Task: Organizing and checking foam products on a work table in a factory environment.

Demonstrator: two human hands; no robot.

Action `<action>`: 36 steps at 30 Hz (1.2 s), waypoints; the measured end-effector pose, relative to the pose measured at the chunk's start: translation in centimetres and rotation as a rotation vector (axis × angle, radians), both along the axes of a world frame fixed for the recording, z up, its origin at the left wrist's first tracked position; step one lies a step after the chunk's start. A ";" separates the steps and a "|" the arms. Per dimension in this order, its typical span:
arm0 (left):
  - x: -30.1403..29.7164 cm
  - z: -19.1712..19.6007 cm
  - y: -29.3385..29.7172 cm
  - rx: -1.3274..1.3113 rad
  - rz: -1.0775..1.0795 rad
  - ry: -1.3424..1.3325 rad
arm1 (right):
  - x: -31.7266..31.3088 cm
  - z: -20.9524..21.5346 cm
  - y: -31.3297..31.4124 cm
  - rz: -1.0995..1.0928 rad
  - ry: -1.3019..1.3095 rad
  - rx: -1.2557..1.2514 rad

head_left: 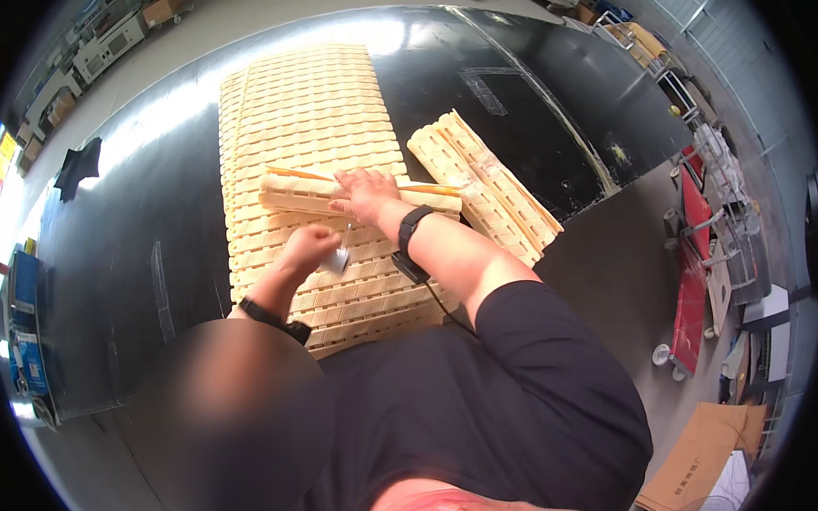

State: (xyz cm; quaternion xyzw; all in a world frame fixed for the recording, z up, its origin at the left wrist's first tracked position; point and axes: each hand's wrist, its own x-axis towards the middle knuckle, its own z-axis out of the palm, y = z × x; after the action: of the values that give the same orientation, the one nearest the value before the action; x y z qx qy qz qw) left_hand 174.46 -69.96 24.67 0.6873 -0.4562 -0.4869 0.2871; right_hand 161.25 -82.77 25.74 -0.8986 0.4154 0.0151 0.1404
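Cream plastic slats, stacked as a short strip with an orange-yellow edge, lie across a large ribbed cream panel. My right hand is closed over the middle of this strip, with its thumb on the near side and its fingers over the top. Just nearer and to the left, my left hand is closed in a pinch on a small silvery-white thing, whose kind I cannot make out. A thin pale line rises from it towards the strip. Right of the strip, more cream slats lie at a slant, with shiny clear patches on them.
Everything rests on a wide black table with pale scuffs. A small black cloth lies on its left. A red cart and metal frames stand at the right, a cardboard box lower right. Blue boxes stand far left.
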 end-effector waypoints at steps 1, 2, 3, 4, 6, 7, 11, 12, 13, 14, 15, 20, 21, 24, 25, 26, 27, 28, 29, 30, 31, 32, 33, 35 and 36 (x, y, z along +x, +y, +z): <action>0.4 0.8 1.9 -0.111 -0.126 0.056 | 0.0 0.6 -0.6 -0.035 0.010 0.060; 0.9 1.6 3.8 -0.142 -0.233 0.059 | 0.2 1.2 -1.3 -0.046 0.012 0.054; 1.7 2.1 6.0 -0.232 -0.237 -0.057 | 0.3 1.7 -1.9 -0.062 0.035 0.140; 2.7 2.3 8.3 -0.333 -0.248 -0.165 | 0.3 1.8 -2.0 -0.060 0.017 0.214; 6.2 2.7 11.4 -0.368 -0.058 -0.591 | 0.6 2.1 -1.8 0.053 0.247 0.018; 8.2 2.5 12.5 -0.275 0.025 -0.778 | 0.9 2.3 -1.8 0.144 0.392 -0.010; 14.0 -0.2 16.1 -0.036 0.190 -1.195 | 0.9 3.6 -0.7 0.107 0.345 -0.093; 14.6 -1.1 16.9 0.089 0.237 -1.135 | 0.0 4.3 -0.6 0.113 0.290 -0.107; 15.0 -1.8 17.6 0.049 0.216 -1.200 | -0.7 5.0 -0.5 0.065 0.299 -0.143; 15.1 -2.3 18.1 0.124 0.184 -1.205 | -2.1 6.1 -0.8 0.054 0.250 -0.118; 15.1 -2.7 18.4 0.077 0.198 -1.182 | -3.8 6.7 -0.6 0.021 0.144 -0.187; 12.9 -1.8 19.5 -0.174 0.293 -1.296 | -13.5 9.1 -3.1 -0.151 -0.081 -0.283; 11.9 -1.4 19.8 -0.233 0.246 -1.229 | -15.2 8.9 -3.6 -0.195 -0.094 -0.286; 7.6 -1.6 21.5 -0.407 -0.035 -0.973 | -18.9 7.1 -4.7 -0.373 0.117 -0.275; 5.6 -2.3 22.2 -0.418 -0.219 -1.014 | -19.7 6.1 -4.7 -0.423 0.292 -0.246; 3.8 -3.0 22.7 -0.380 -0.406 -1.027 | -20.4 5.3 -4.7 -0.493 0.485 -0.240; 2.5 -3.6 23.2 -0.419 -0.496 -1.074 | -20.8 4.6 -4.8 -0.469 0.467 -0.219; 1.5 -4.1 23.4 -0.376 -0.626 -1.046 | -21.1 4.1 -4.7 -0.495 0.457 -0.223; 1.0 -4.4 23.6 -0.362 -0.642 -1.150 | -21.3 3.8 -4.7 -0.521 0.453 -0.237; 0.6 -4.6 23.6 -0.410 -0.598 -1.194 | -21.5 3.6 -4.6 -0.522 0.448 -0.224; 0.5 -4.6 23.6 -0.410 -0.606 -1.215 | -21.5 3.6 -4.5 -0.502 0.413 -0.206; 0.8 -4.4 23.4 -0.416 -0.620 -1.235 | -21.5 3.7 -4.4 -0.497 0.387 -0.224; 1.0 -4.1 23.3 -0.421 -0.633 -1.231 | -21.4 3.7 -4.2 -0.502 0.382 -0.180; 1.3 -3.3 23.0 -0.386 -0.591 -1.004 | -21.2 3.5 -3.5 -0.492 0.443 -0.281; 1.3 -2.9 22.8 -0.323 -0.637 -1.059 | -21.1 3.1 -2.9 -0.509 0.457 -0.222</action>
State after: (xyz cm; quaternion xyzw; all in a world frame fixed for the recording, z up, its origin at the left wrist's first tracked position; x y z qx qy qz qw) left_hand 175.78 -47.14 21.75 0.6138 -0.7857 -0.0679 -0.0362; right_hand 140.17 -85.63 28.89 -0.7494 0.6458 0.1351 -0.0553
